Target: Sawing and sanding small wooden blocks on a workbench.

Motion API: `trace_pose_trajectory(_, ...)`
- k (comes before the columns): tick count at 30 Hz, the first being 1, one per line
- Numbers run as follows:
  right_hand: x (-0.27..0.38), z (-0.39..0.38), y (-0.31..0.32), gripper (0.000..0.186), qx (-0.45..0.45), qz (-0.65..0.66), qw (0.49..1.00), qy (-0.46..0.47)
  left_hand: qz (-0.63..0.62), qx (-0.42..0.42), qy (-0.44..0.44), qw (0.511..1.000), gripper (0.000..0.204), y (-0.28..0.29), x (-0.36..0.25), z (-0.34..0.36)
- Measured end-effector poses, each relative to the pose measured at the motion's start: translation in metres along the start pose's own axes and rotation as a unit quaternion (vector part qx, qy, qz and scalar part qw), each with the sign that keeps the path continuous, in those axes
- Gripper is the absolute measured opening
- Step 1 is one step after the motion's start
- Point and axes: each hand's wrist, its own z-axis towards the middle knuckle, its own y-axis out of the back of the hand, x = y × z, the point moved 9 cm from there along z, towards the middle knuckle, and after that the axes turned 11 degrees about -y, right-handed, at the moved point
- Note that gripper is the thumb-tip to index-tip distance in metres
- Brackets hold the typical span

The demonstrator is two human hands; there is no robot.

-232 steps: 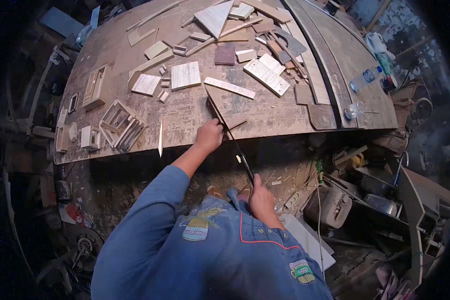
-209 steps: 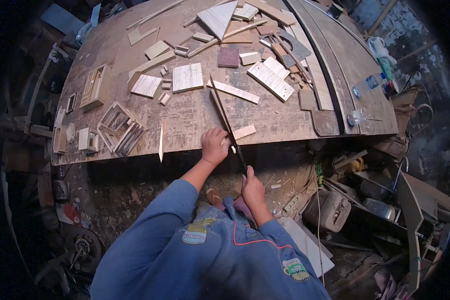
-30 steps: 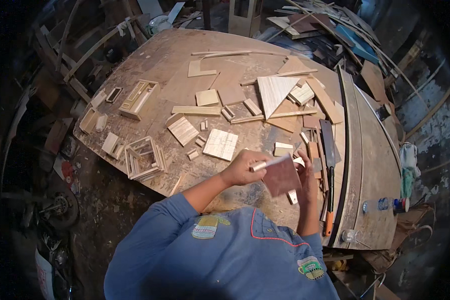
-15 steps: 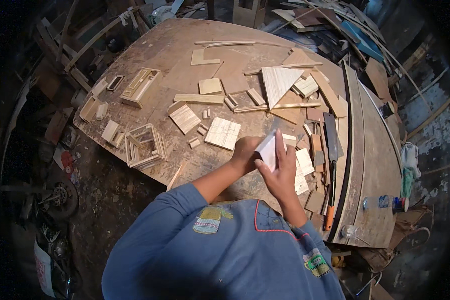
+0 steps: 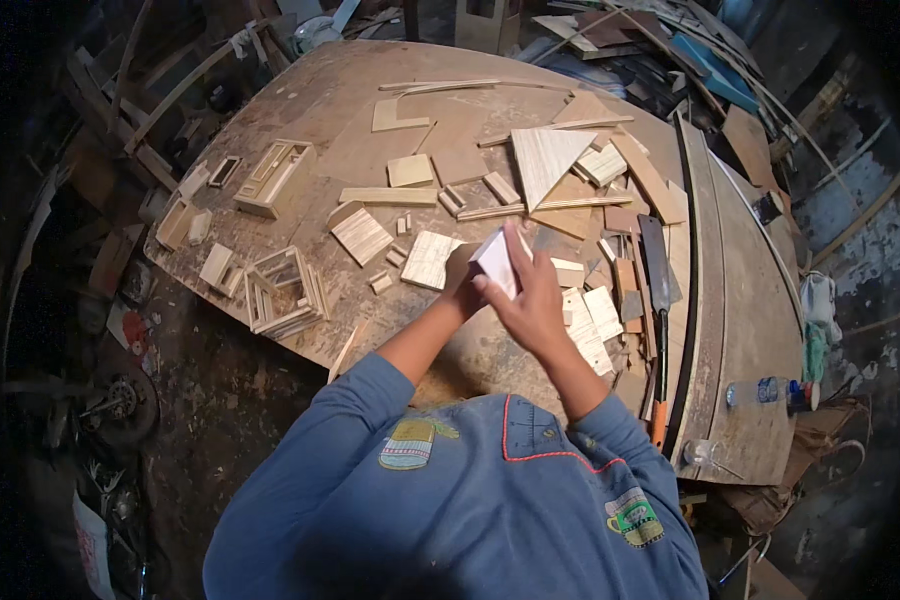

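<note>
My left hand (image 5: 462, 275) is closed on a folded sheet of sandpaper (image 5: 498, 262), pale backing outward, its fingers mostly hidden behind the sheet. Holding the same sheet from the right, my right hand (image 5: 530, 300) has fingers along it and thumb against it. Whether a wood piece is inside cannot be made out. Just beyond them lies a pale square board (image 5: 428, 258); several small cut pieces (image 5: 590, 325) lie to the right. A hand saw (image 5: 656, 260) with an orange handle rests among offcuts at the right of the worktable (image 5: 290, 100).
Small wooden frames (image 5: 275, 300) and boxes (image 5: 275, 175) sit at the left. A triangular board (image 5: 542, 160) and strips lie at the back. Plastic bottles (image 5: 755, 393) stand or lie on the right ledge. Scrap boards (image 5: 710, 70) pile beyond the table; a wheel (image 5: 120, 400) is on the lower left.
The saw I held seven seconds ago now lies at the right. The reddish sheet has turned pale side out between both hands, which have shifted slightly up and left in view.
</note>
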Motion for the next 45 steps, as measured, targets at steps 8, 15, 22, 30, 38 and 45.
trace_pose_trajectory(8,0.004,0.004,-0.006,0.076,0.033,0.011,0.999,0.030,0.138,0.057,-0.100,0.984,0.027,0.055,0.025,0.016)
trace_pose_trajectory(15,-0.111,0.032,-0.008,0.069,0.072,0.209,0.962,-0.162,0.390,0.148,-0.037,0.908,0.027,-0.008,-0.021,-0.010)
trace_pose_trajectory(22,-0.123,-0.003,-0.021,0.065,0.146,0.411,0.859,-0.267,-0.153,0.019,0.187,0.970,0.032,-0.011,0.001,-0.019)
trace_pose_trajectory(30,-0.061,-0.032,-0.008,0.072,0.029,0.186,0.980,-0.069,-0.147,-0.134,0.149,0.969,0.042,0.021,0.025,-0.010)
trace_pose_trajectory(38,-0.034,-0.050,0.002,0.071,0.012,0.111,0.993,-0.028,-0.074,-0.172,0.181,0.966,0.042,0.035,0.033,-0.028)
trace_pose_trajectory(45,-0.016,-0.059,0.006,0.070,-0.092,0.022,0.992,0.085,-0.164,-0.131,0.283,0.936,0.035,-0.018,0.021,-0.054)
